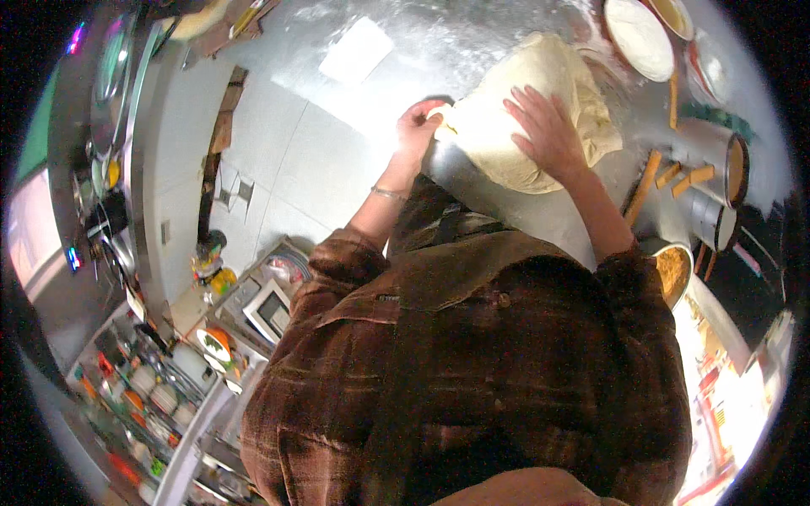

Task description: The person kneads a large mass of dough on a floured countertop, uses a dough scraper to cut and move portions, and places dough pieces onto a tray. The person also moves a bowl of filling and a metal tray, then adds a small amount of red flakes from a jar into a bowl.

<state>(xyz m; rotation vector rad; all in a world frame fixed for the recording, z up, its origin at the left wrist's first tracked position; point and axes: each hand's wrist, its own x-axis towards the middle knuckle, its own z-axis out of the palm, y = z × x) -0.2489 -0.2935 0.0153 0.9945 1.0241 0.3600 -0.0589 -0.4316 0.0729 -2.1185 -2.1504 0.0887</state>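
Observation:
A large, pale mound of dough (489,156) lies on the floured metal worktop (295,42), close to its near edge. Spread across the top of the dough is my right hand (546,131), palm down with the fingers stretched out. At the dough's left edge, my left hand (419,126) is closed with thumb and fingers pinched together. A small pale bit, apparently dough, shows between those fingertips, right beside the mound. To the left on the worktop lies a flat white square piece (356,51), perhaps a scraper or a sheet.
Bowls of white powder (639,38) stand at the far right. Nearer are metal canisters (709,160), wooden sticks (645,181) and a container of brown crumbly stuff (673,271). Shelves crowded with goods (152,388) line the lower left, above a tiled floor (278,169).

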